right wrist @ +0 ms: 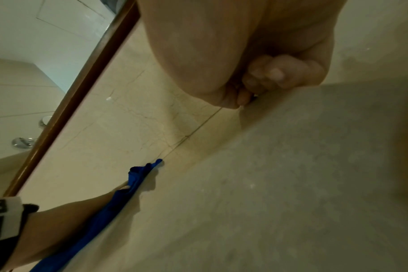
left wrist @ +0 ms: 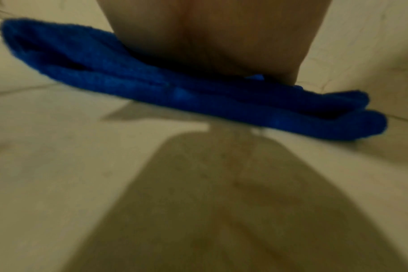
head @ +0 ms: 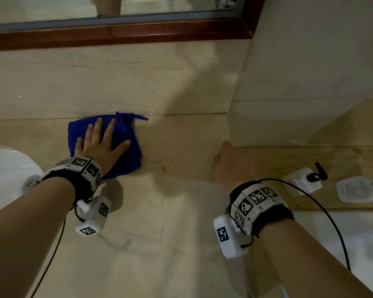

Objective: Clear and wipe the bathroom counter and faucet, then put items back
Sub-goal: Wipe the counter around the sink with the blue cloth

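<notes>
Blue cloth (head: 125,145) flat on counter (head: 181,211), left hand (head: 99,143) fingers spread pressing it, right hand (head: 230,166) curled empty

Left hand (head: 99,145) flat — blue cloth (head: 125,155)

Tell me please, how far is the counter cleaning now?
Done: the counter looks cleared; two pump bottles stand aside on a wooden surface. In hand: the left hand presses the blue cloth flat. Left: faucet, returning items.
</notes>
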`<action>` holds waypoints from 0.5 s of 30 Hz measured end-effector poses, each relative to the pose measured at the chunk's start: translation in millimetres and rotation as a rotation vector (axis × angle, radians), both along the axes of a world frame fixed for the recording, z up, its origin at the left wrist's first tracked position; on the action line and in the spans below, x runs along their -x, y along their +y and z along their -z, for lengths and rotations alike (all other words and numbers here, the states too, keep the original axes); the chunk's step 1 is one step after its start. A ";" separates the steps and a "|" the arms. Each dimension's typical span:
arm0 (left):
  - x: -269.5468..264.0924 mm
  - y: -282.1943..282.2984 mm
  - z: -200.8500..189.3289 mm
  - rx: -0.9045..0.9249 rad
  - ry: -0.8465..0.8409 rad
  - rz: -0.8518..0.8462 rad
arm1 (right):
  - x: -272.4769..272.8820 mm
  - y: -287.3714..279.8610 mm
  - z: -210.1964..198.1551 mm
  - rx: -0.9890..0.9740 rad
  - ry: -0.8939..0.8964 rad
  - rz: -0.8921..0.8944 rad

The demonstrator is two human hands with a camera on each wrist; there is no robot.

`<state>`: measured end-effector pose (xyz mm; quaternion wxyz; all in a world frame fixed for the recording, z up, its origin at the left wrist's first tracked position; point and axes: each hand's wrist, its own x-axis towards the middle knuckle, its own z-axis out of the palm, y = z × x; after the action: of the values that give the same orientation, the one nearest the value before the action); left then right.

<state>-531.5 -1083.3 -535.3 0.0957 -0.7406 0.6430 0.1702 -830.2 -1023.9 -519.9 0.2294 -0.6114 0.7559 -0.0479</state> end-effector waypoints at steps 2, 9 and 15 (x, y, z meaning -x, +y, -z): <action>6.1 -0.3 1.1 -0.005 -0.005 -0.024 | 1.4 0.8 -1.5 0.001 0.031 -0.030; 32.0 -0.6 0.3 -0.008 -0.008 -0.138 | 3.6 0.1 1.8 0.024 0.109 -0.076; 70.3 2.6 -1.1 0.004 0.012 -0.096 | 3.4 0.6 4.8 0.095 0.103 -0.056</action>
<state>-601.8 -1080.7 -534.2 0.0821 -0.7698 0.6075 0.1776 -833.7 -1023.2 -524.7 0.1625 -0.6441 0.7461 -0.0458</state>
